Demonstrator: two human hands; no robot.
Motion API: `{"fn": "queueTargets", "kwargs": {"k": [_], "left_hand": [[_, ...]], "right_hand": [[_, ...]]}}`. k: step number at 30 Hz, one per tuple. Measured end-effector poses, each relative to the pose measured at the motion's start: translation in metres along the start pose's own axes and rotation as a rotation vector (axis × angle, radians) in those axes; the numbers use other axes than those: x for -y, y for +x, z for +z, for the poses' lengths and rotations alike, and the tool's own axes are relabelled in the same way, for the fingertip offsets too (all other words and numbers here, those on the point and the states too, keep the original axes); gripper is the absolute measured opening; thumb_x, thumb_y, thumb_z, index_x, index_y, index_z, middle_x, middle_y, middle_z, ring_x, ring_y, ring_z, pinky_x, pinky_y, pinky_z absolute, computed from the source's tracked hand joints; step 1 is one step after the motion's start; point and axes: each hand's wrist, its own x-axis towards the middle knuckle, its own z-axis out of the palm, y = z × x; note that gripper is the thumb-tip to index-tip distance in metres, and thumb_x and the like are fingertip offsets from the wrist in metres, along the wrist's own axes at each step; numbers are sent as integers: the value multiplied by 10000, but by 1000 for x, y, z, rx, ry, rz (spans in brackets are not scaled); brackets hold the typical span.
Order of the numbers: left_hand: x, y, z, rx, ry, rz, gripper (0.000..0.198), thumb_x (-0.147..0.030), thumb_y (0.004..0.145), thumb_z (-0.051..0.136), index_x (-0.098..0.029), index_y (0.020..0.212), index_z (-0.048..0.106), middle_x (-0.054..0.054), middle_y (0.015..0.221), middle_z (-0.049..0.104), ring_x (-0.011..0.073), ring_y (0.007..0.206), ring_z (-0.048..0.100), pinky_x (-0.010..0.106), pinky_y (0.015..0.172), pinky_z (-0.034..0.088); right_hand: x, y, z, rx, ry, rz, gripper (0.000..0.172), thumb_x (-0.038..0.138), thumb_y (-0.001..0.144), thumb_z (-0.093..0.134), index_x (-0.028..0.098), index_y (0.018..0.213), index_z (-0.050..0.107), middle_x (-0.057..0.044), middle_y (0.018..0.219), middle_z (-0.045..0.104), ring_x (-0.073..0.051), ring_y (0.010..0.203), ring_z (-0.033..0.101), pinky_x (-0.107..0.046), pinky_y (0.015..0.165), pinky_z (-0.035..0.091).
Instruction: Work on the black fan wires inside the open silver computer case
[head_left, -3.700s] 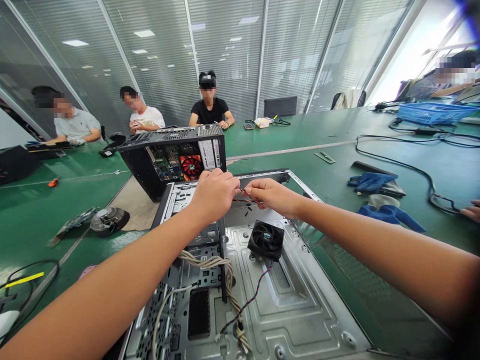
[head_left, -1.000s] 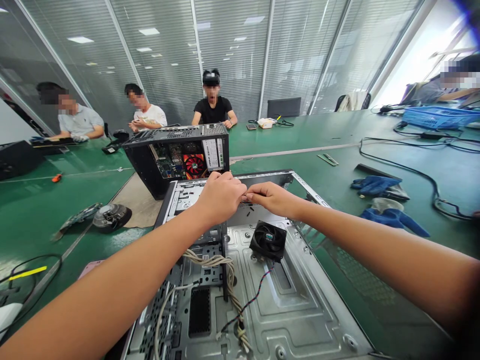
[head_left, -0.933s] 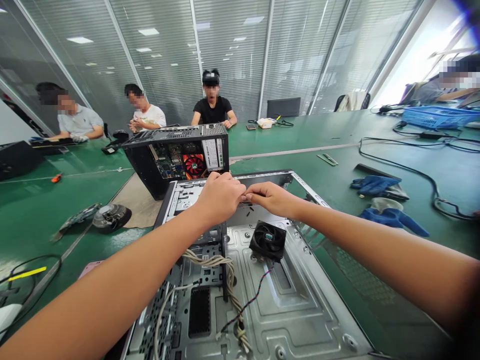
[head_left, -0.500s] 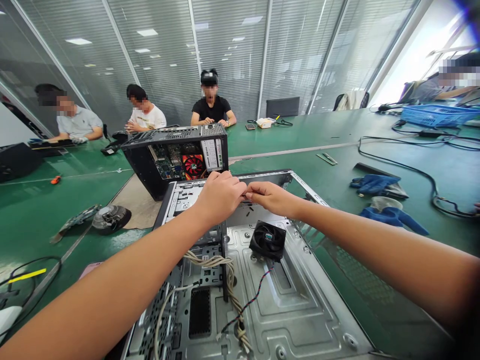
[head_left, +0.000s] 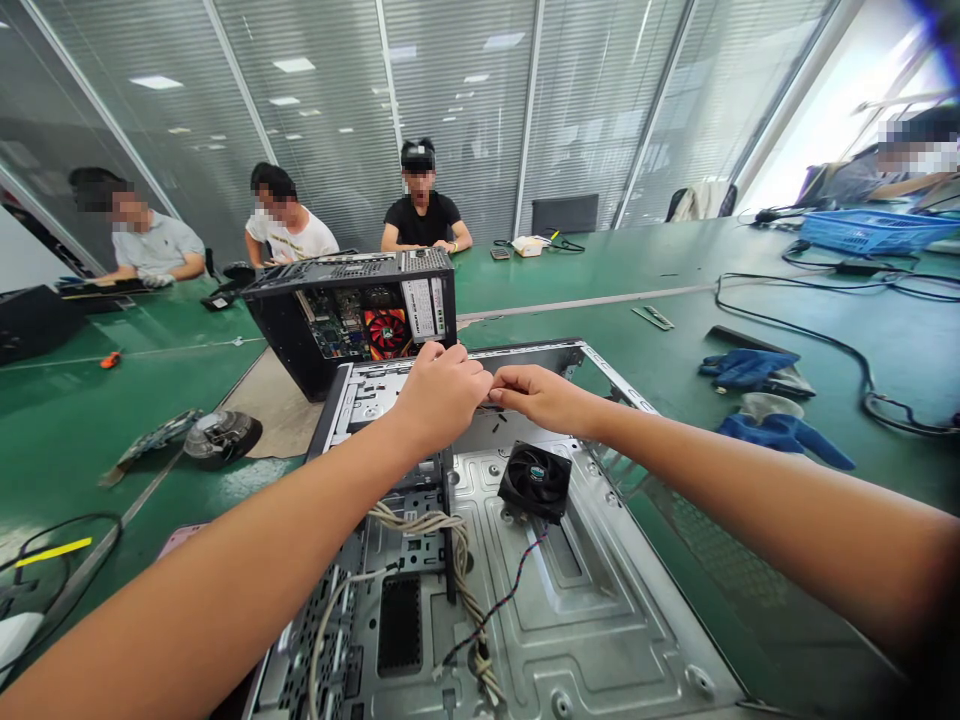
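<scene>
An open metal computer case (head_left: 622, 600) lies on its side in front of me. Over its far part my left hand (head_left: 441, 393) is closed, fingers bent together. My right hand (head_left: 541, 397) pinches with thumb and index finger, its tips almost meeting the left ones. Whatever sits between the fingers is too small and hidden to name. Below the hands, a black cooling fan (head_left: 535, 481) rests on the case floor, with a twisted thin cable (head_left: 510, 597) running from it. A bundle of twisted beige cables (head_left: 463, 560) lies along the drive bay.
Just behind stands a second computer case (head_left: 352, 268) with a red fan inside. To the left is a round heatsink (head_left: 223, 438); to the right, blue gloves (head_left: 750, 370) and a black cable (head_left: 840, 335). A blue basket (head_left: 877, 232) is farther off. People sit across the table.
My hands stay in nearly the same place, with only slight finger movement. Across the table, a person in white has leaned and lowered their hands.
</scene>
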Motion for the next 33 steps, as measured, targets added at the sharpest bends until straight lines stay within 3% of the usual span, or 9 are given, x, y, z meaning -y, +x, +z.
{"fn": "queueTargets", "kwargs": {"k": [18,25,33], "left_hand": [[-1,0,0,41,24,3,223,-152,887,489,-161,718,633,74,734,691,229,823,577,393,734,303],[-1,0,2,61,20,12,188,-163,873,525,-158,716,627,65,720,681,230,799,581,379,698,294],[-3,1,-3,87,-24,-23,179,-247,915,524,-163,791,622,41,804,681,210,821,564,347,678,265]], "right_hand": [[8,-2,1,-71,-138,97,164,296,833,527,172,796,629,-16,663,586,-145,625,456,-291,607,331],[3,-2,1,-68,-101,57,122,279,802,541,179,803,611,-19,701,598,-152,657,483,-293,612,337],[7,0,-1,-89,-52,83,255,282,884,419,197,656,493,6,618,488,-136,599,427,-297,606,331]]}}
